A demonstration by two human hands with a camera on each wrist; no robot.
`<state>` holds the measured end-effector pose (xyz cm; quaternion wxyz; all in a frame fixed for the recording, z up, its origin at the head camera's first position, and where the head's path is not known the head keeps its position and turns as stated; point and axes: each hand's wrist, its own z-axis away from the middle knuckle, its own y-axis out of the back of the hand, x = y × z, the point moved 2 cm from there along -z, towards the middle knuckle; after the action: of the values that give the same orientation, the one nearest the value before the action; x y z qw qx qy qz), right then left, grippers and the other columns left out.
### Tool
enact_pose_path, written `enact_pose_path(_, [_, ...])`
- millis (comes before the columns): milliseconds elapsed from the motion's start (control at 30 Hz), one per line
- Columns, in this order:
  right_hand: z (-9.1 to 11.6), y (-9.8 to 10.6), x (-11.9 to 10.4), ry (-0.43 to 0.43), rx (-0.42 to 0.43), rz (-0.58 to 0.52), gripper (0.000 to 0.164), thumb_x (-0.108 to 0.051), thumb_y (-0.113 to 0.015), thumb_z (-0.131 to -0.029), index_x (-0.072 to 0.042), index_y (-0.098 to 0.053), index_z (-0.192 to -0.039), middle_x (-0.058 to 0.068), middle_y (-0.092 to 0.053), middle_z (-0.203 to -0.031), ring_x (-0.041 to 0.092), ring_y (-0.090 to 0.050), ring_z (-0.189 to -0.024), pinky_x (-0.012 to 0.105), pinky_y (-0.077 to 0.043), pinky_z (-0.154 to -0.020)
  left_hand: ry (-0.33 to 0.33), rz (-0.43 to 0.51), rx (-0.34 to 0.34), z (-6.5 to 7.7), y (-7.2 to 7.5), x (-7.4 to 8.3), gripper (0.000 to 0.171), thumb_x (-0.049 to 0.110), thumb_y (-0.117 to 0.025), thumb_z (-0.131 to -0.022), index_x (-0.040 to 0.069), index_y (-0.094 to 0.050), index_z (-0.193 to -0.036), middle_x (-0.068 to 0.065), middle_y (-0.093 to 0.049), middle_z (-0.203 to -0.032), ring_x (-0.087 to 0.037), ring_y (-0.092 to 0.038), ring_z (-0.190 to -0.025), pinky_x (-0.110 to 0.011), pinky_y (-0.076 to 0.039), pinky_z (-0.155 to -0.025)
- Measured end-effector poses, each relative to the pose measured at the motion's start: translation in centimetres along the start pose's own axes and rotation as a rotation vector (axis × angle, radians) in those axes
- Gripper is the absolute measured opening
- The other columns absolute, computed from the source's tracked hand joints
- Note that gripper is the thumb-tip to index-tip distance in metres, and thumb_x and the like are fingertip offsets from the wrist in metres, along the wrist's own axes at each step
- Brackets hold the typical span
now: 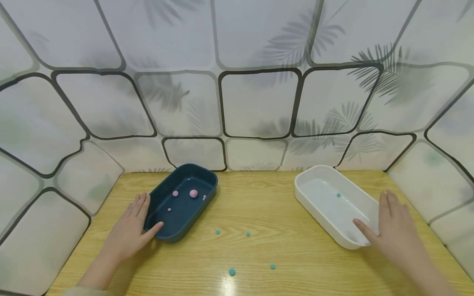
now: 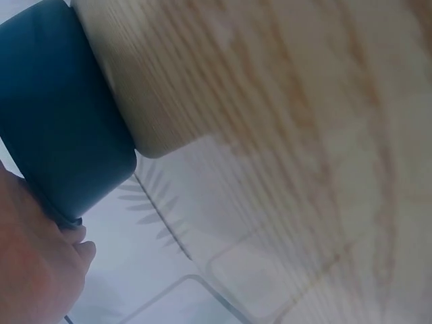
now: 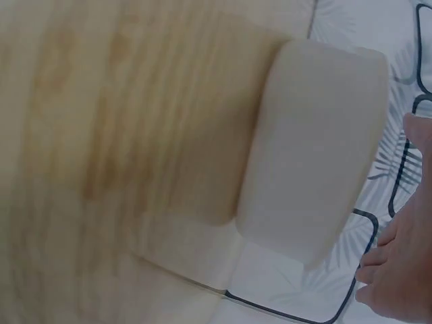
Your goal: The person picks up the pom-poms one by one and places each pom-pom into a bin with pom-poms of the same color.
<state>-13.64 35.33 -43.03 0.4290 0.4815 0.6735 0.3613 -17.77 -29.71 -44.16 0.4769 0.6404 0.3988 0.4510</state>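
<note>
At the left, a dark blue rectangular tray (image 1: 174, 224) lies slantwise on the table with several pink balls in it, the largest pink ball (image 1: 194, 193) near its middle. My left hand (image 1: 127, 232) is at its near left rim, fingers straight and thumb spread over the near end. On the right, a white tray (image 1: 318, 205) holds one small teal ball (image 1: 338, 195). Beside its near right end is my right hand (image 1: 398, 234), fingers extended and thumb reaching over the rim. Both wrist views show the trays' outer sides next to the hands.
Several teal balls lie on the wood-grain table (image 1: 255, 205) between the trays, the biggest teal ball (image 1: 232, 271) toward the front. A wall (image 1: 255, 102) covered in a stone-outline and leaf pattern rises behind the table and along both sides.
</note>
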Motion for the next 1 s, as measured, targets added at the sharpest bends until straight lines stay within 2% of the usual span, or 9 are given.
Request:
enact_pose_path(167, [0.6,-0.8,-0.1,-0.043,-0.038,0.002,0.108,-0.051,-0.062,-0.105,0.028,-0.008,-0.156,0.053,-0.011,-0.161,0.067,-0.01,-0.154,0.066,0.006,-0.132,-0.006,0.009,0.002,0.0,0.1,0.2,0.097,0.051,-0.064,-0.103,-0.016,-0.024,-0.161,-0.038,-0.026,-0.168,-0.056,-0.027,-0.157,-0.066,-0.03,-0.127])
enact_pose_path(300, [0.6,-1.2,-0.3,-0.085,-0.059,-0.017,0.108,-0.051,-0.059,-0.106,0.028,-0.005,-0.156,0.054,-0.006,-0.161,0.067,-0.004,-0.155,0.067,0.008,-0.131,-0.012,0.011,0.007,0.0,0.2,0.7,0.097,0.051,-0.064,-0.103,-0.014,-0.023,-0.162,-0.037,-0.025,-0.169,-0.055,-0.026,-0.157,-0.066,-0.03,-0.126])
enact_pose_path(700, [0.4,-2.6,0.1,-0.125,-0.068,-0.028,0.108,-0.053,-0.056,-0.106,0.031,-0.008,-0.153,0.057,-0.008,-0.158,0.072,-0.008,-0.15,0.075,0.001,-0.127,-0.089,0.019,0.051,0.1,0.3,3.7,0.097,0.049,-0.068,-0.101,-0.006,-0.023,-0.166,-0.028,-0.025,-0.173,-0.047,-0.027,-0.16,-0.069,-0.038,-0.12])
enact_pose_path(867, [0.4,-2.9,0.3,-0.143,-0.118,-0.032,0.108,-0.054,-0.053,-0.108,0.032,-0.006,-0.153,0.057,-0.003,-0.158,0.071,-0.004,-0.151,0.075,0.003,-0.127,-0.122,0.007,0.058,0.4,0.5,5.1,0.097,0.052,-0.067,-0.102,-0.001,-0.02,-0.168,-0.025,-0.025,-0.174,-0.046,-0.029,-0.16,-0.068,-0.039,-0.12])
enact_pose_path(1000, [0.4,-3.0,0.3,-0.156,-0.148,-0.038,0.108,-0.055,-0.051,-0.108,0.032,-0.004,-0.153,0.057,0.0,-0.158,0.072,-0.002,-0.151,0.076,0.002,-0.127,-0.172,-0.017,0.101,0.7,0.5,6.3,0.097,0.051,-0.07,-0.1,0.0,-0.022,-0.168,-0.022,-0.027,-0.174,-0.044,-0.034,-0.158,-0.065,-0.042,-0.12])
